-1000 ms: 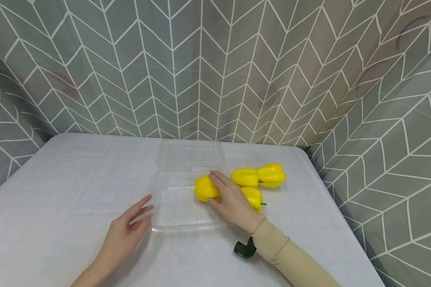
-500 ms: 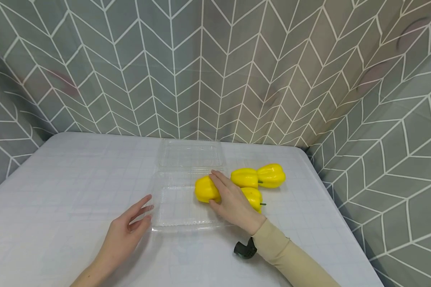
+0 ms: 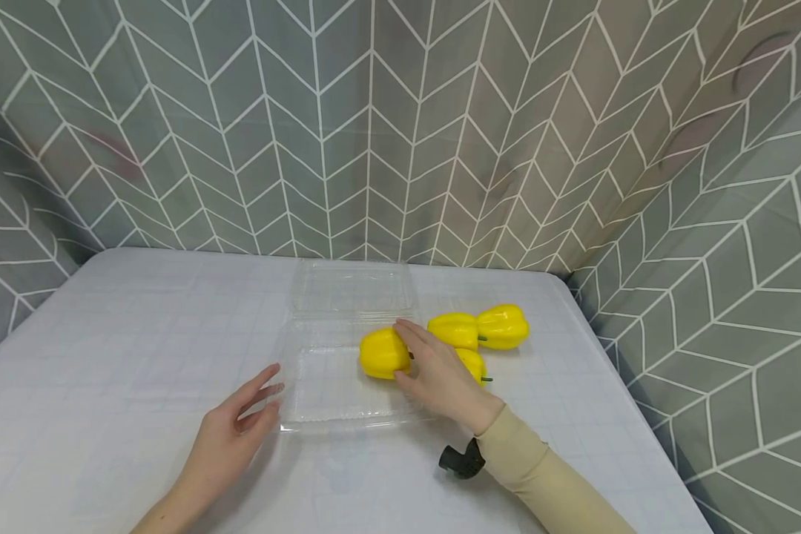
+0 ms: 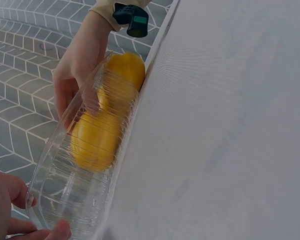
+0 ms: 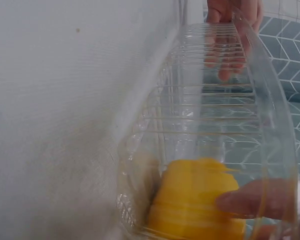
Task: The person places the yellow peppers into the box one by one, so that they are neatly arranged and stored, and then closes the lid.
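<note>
On the white worktop a clear plastic clamshell container lies open, its lid folded back flat at 12 o'clock of the tray. The right hand reaches in from 4 o'clock and grips a yellow bell pepper — fingers curled over its top and right side, thumb low at its near side — holding it in the tray's right half, close to the right wall. From the right wrist view the pepper sits inside the ribbed tray, with a fingertip pressed to it through the clear plastic; whether the pepper rests on the tray floor or is held just above it I cannot tell. The left hand lies at 8 o'clock of the tray, relaxed and holding nothing, its straight fingertips touching the tray's near-left corner; the left wrist view shows those fingertips at the rim. 3 more yellow peppers lie on the worktop at 3 o'clock of the container: 2 side by side, touching, and 1 partly hidden behind the right hand. A small black device hangs under the beige sleeve at the right wrist. A grey chevron-patterned curtain — white lines on it — surrounds the worktop.
</note>
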The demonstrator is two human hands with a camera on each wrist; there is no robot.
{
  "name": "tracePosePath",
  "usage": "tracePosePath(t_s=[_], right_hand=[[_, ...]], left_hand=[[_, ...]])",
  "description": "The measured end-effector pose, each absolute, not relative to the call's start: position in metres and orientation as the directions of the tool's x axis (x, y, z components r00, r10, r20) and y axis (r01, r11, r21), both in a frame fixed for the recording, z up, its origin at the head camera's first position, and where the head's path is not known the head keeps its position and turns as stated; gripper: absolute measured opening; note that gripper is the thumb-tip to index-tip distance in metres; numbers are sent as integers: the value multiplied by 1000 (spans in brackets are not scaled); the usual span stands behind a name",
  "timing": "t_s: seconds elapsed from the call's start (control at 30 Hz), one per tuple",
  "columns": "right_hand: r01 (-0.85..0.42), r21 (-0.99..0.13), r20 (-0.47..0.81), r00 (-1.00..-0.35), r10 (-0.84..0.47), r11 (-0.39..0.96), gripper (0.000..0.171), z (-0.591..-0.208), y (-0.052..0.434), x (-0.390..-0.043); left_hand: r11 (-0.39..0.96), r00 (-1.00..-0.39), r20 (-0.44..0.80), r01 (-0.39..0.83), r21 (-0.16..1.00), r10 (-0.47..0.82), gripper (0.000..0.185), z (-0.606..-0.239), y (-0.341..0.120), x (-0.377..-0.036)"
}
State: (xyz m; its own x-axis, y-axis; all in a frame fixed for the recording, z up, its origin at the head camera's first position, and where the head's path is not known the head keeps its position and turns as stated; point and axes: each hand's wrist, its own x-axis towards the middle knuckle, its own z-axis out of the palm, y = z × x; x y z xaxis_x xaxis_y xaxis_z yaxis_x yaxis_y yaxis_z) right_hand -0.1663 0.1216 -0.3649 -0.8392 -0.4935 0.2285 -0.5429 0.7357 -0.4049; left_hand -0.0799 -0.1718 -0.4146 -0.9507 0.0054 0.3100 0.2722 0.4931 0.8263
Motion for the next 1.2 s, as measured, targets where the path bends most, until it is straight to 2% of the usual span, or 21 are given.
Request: tracePosePath(t_s=[0.33,0.63,1.2], right_hand=[[-534,-399,213,-844,-492,745,67,-360,126,-167],[-501,-478,190,-861,-472,722,65,-349,139,-168],[-488,-459,144,-865,-480,742,64,-325,166,-173]], left_hand=[[494,-955,298,259,830,-1,49,-414,-171,-79],[498,-951,309,268,824,0,49,-415,-171,-79],[485,-945,326,290,825,11,49,-416,-171,-79]])
